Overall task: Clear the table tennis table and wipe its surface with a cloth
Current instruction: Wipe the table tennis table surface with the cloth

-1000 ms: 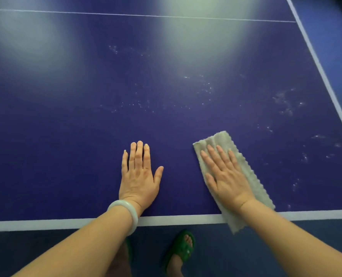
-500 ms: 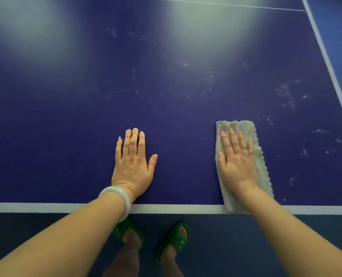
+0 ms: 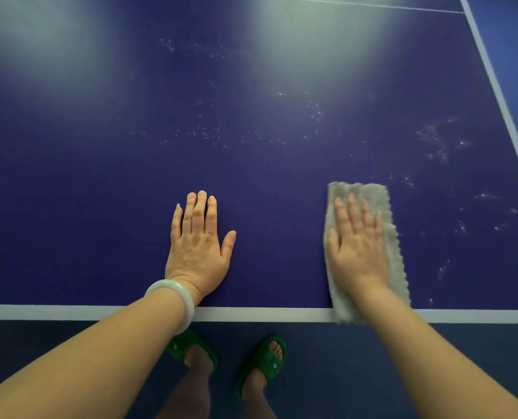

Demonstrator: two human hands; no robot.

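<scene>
Far left first: the left forearm sweeps in from the bottom corner, cut off by the frame, and crosses the white end line (image 3: pixel 55 312) of the table tennis table (image 3: pixel 100 182). One pale bangle (image 3: pixel 173 299) rides that wrist, right over the line. Just beyond the line the left hand (image 3: pixel 197 249) lies flat on the blue surface. Its four fingers are straight and close together, the thumb is angled out to the right, and it holds nothing.

On the floor side of the line are two green sandals (image 3: pixel 267 358). The left one is partly hidden under the wrist and bangle, and both legs run out of the bottom of the frame.

To the right there is one grey cloth (image 3: pixel 369 191) on the table. Its long side runs away from the line and its near end lies across it. The right hand (image 3: pixel 356 249) is spread flat on top, fingers straight and slightly parted, pressing down. The palm hides the middle of the cloth.

Beyond the line, pale specks (image 3: pixel 312 110) dot the surface in scattered clusters, too small to say what they are. Two broad glare patches (image 3: pixel 297 40) wash out the far part of the table. At the far right a second white line (image 3: pixel 494 86) runs along the side edge, clipped by the frame.
</scene>
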